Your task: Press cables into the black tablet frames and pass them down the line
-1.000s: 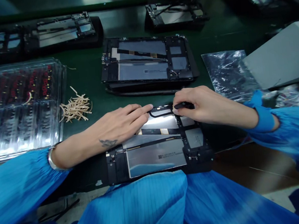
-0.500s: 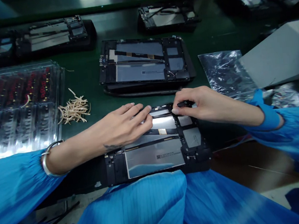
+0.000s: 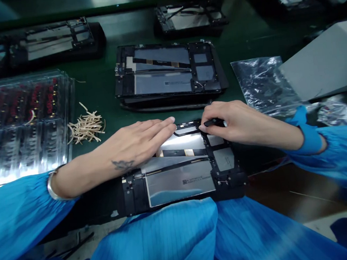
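An opened tablet (image 3: 181, 182) lies in front of me, its silver battery panels and dark flat cables showing. My left hand (image 3: 146, 142) rests flat over its upper left part, fingers stretched out and lying together, holding nothing. At the upper right edge of the tablet, my right hand (image 3: 226, 121) is closed around a thin black pen-like tool (image 3: 214, 122). The tool's tip is hidden behind my thumb and fingers, close to the black frame. A narrow dark cable (image 3: 187, 133) curves along the tablet's top edge between my hands.
A second opened tablet (image 3: 168, 71) lies beyond on a black holder. Further back stand more opened units (image 3: 189, 17). At left are a clear plastic tray (image 3: 24, 127) of small parts and a heap of beige strips (image 3: 86, 127). A plastic bag (image 3: 259, 82) and grey box (image 3: 322, 64) lie right.
My left hand has flattened, its fingers now closer together, and the narrow cable at the tablet's top edge shows more. My right hand stays nearly in place with the black tool.
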Available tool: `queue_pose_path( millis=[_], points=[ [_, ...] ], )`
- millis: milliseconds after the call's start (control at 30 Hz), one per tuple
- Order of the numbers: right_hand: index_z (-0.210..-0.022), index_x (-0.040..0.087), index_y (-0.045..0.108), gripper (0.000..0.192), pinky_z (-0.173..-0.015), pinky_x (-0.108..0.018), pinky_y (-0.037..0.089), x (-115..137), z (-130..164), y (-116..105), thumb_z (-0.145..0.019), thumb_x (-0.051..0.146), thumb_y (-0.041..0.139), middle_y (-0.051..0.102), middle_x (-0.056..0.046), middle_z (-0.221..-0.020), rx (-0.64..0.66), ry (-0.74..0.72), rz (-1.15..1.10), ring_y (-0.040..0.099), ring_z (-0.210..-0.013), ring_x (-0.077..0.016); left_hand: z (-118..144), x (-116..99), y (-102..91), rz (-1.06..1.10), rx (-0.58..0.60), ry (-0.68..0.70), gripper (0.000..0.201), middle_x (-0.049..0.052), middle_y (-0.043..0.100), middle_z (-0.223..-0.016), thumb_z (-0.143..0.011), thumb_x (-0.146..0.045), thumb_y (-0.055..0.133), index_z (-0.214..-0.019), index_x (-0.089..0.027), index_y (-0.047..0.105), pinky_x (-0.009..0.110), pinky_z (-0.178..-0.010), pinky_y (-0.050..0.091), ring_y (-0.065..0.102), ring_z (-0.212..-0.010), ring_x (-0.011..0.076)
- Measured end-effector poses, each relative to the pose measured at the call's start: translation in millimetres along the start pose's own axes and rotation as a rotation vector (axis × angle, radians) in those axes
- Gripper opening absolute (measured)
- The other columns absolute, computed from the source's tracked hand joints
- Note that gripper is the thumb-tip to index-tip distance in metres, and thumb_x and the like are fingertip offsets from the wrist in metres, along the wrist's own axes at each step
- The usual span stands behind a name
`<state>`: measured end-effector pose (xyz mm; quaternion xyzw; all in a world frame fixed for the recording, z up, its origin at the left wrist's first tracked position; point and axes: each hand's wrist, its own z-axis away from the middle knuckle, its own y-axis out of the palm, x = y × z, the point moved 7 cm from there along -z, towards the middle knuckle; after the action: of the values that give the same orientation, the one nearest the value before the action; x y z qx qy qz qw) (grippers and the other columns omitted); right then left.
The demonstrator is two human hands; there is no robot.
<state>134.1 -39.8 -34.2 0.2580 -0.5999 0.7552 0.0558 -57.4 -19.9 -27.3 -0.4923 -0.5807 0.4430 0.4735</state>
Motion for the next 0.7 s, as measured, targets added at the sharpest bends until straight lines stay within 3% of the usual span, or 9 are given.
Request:
queue_pose_path(
  millis=[167, 333, 533, 700],
  points=[
    [-0.089, 0.018, 0.066, 0.026, -0.067, -0.031, 0.037, 1, -2, 1, -0.095, 0.036, 0.049, 0.066, -0.007, -0.088, 0.018, 0.017, 0.005, 0.059, -0.083, -0.0225, 8, 10, -5.3, 0.057, -0.079, -0.102, 0.037, 0.016, 0.052, -0.149, -0.103, -0.011, 0.04, -0.139, -0.007, 0.045, 0.034, -0.101, 0.056, 0.058, -0.13, 0.0254],
    [-0.089, 0.018, 0.066, 0.027, -0.066, -0.031, 0.036, 2, -3, 1, -0.094, 0.037, 0.049, 0.066, -0.007, -0.089, 0.026, 0.014, 0.013, 0.058, -0.084, -0.0226, 8, 3, 3.2, 0.036, -0.063, -0.015, 0.028, 0.016, 0.05, -0.151, -0.105, -0.018, 0.042, -0.129, -0.009, 0.052, 0.038, -0.105, 0.054, 0.056, -0.132, 0.0267],
    [-0.088, 0.018, 0.065, 0.026, -0.067, -0.031, 0.036, 0, -4, 2, -0.094, 0.037, 0.049, 0.066, -0.007, -0.087, 0.048, 0.012, 0.036, 0.058, -0.086, -0.0228, 1, -4, 7.7, -0.055, -0.077, 0.065, 0.026, 0.017, 0.055, -0.147, -0.105, -0.016, 0.038, -0.122, -0.007, 0.054, 0.037, -0.094, 0.058, 0.06, -0.126, 0.0286],
    [-0.089, 0.018, 0.065, 0.026, -0.067, -0.031, 0.036, 0, -5, 2, -0.094, 0.038, 0.049, 0.067, -0.007, -0.089, 0.045, 0.01, 0.02, 0.058, -0.087, -0.0228, -1, -6, 8.5, -0.082, -0.077, 0.084, 0.024, 0.016, 0.057, -0.144, -0.103, -0.015, 0.04, -0.119, -0.009, 0.058, 0.039, -0.096, 0.056, 0.061, -0.124, 0.0283]
  ],
)
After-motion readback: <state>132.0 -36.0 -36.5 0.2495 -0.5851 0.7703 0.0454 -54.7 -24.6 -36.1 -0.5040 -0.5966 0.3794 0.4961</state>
